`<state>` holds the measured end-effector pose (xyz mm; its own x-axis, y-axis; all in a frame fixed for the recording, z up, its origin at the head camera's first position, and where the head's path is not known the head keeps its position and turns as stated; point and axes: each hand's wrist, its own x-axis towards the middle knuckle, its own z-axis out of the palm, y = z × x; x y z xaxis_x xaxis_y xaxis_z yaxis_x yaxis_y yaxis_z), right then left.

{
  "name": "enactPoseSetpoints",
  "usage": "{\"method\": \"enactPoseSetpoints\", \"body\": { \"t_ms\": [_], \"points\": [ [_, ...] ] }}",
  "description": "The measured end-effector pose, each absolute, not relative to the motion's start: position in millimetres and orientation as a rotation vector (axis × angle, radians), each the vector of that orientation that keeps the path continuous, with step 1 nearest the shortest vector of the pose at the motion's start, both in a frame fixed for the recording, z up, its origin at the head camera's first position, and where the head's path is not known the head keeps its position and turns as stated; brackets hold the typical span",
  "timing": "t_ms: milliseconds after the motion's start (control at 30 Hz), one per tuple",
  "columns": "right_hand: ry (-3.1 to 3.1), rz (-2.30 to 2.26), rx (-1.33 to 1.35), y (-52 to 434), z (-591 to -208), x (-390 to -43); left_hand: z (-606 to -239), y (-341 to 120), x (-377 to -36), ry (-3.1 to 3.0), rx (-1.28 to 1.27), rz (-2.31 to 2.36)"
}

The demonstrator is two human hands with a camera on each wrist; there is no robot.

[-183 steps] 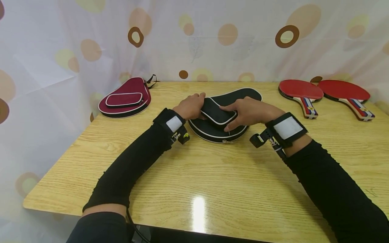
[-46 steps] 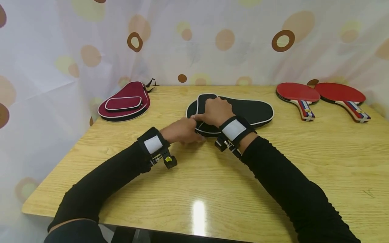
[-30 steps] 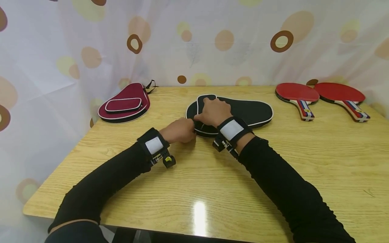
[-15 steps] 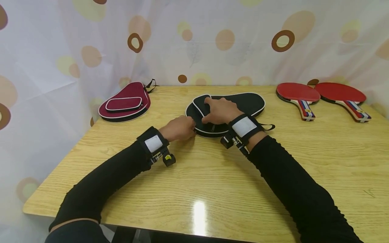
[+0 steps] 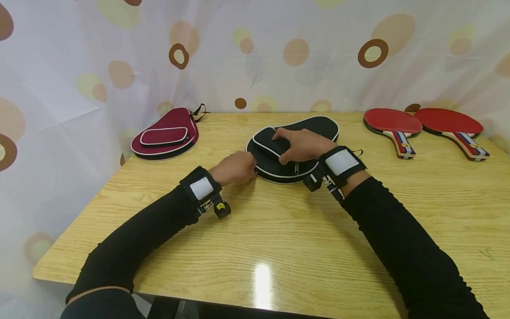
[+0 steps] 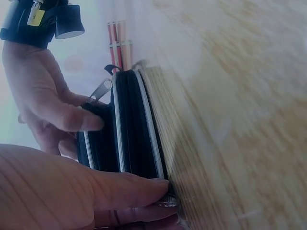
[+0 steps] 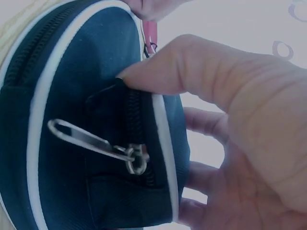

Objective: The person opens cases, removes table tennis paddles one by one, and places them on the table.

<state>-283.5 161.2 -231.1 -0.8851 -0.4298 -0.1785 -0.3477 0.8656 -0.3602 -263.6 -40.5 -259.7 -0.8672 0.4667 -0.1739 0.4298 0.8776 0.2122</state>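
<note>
A black table tennis bat case (image 5: 275, 168) with white piping lies on the table, its narrow end toward the back right. At its left front edge my left hand (image 5: 235, 168) pinches the metal zipper pull (image 6: 168, 200) of the main zip between thumb and curled fingers. My right hand (image 5: 304, 145) holds the raised front pocket (image 5: 264, 138), thumb on the near side and fingers over the far side. A second zipper pull (image 7: 86, 139) hangs from the pocket's zip, beneath the right thumb. The main zip's teeth (image 7: 36, 52) show along the case's side.
A maroon bat case (image 5: 163, 135) lies at the back left of the wooden table (image 5: 223, 261). Two red table tennis bats (image 5: 392, 120) lie side by side at the back right. A patterned curtain (image 5: 267, 53) hangs behind.
The black case has turned, its narrow end swinging from the right toward the back. My right hand has moved right with the pocket. Over the last second my left hand has stayed nearly still.
</note>
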Motion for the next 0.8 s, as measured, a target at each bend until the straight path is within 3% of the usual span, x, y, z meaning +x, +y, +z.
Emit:
{"method": "enactPoseSetpoints", "body": {
  "t_ms": [800],
  "points": [
    [2.633,-0.525,-0.669,180.3,-222.2,-287.8,-257.1,-39.4,-266.4,2.735,0.743,0.348]
  ]
}}
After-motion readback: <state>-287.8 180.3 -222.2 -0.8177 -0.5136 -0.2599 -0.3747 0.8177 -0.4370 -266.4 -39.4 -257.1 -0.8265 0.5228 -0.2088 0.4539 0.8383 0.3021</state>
